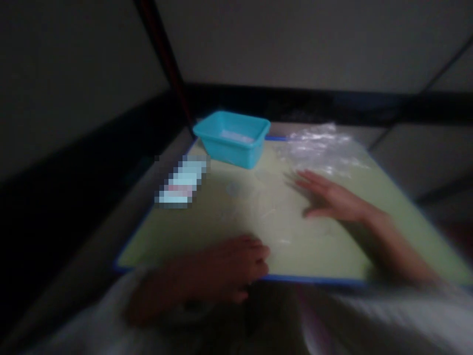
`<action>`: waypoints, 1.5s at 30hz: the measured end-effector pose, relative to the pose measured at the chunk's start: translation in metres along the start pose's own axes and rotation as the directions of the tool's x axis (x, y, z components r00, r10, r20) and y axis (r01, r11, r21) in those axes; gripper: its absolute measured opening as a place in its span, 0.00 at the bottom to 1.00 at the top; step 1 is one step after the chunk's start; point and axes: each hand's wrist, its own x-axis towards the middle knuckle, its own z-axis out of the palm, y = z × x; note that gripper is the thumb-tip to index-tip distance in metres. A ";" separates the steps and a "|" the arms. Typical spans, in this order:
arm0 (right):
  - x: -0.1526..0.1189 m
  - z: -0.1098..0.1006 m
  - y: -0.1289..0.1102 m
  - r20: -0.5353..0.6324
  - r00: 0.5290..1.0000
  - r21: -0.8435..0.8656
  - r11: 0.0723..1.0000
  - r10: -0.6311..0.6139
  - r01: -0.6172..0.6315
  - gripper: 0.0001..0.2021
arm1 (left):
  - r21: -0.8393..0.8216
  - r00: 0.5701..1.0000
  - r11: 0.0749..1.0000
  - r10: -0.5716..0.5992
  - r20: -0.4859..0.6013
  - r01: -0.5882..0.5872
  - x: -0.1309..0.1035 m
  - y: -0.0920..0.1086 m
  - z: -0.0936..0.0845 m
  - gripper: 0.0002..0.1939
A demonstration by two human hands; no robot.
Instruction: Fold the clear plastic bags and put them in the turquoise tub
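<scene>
Head cam showed right hand [334, 198] splayed, empty, by filmy plastic [320, 146], probably super light, slippery, best pinched at folds; left hand [236, 260] curled, couldn't tell if gripping.

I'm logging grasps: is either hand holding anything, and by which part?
The right hand is open, with nothing visibly held. The left hand is curled by the table edge; blur hides whether it grips anything.

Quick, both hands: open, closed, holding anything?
Left hand: fingers curled; too blurred to tell whether it holds anything.
Right hand: open, nothing visible in it, near the clear plastic.
</scene>
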 end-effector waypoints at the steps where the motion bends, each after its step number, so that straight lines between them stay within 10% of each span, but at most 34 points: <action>1: 0.000 0.000 0.000 -0.009 1.000 -0.006 1.000 -0.003 0.003 0.38 | -0.006 1.000 1.000 0.000 0.016 0.000 0.002 0.000 0.000 0.10; 16: 0.002 -0.002 -0.004 -0.039 0.999 0.027 0.999 -0.021 0.022 0.21 | -0.301 0.976 0.929 -0.199 0.087 0.217 0.031 -0.051 -0.060 0.07; 28: 0.014 0.003 -0.052 0.036 0.995 0.467 0.882 -0.088 0.061 0.13 | -0.348 0.933 0.885 -0.352 -0.070 0.308 0.040 -0.069 -0.029 0.16; 40: 0.018 0.014 -0.065 0.178 0.963 0.433 0.895 -0.204 0.110 0.12 | -0.151 0.934 0.934 -0.342 -0.107 0.325 0.041 -0.072 -0.025 0.22; 45: 0.018 0.018 -0.064 0.154 0.967 0.421 0.899 -0.204 0.122 0.13 | 0.020 0.957 0.984 -0.168 -0.238 0.178 0.046 -0.058 -0.022 0.10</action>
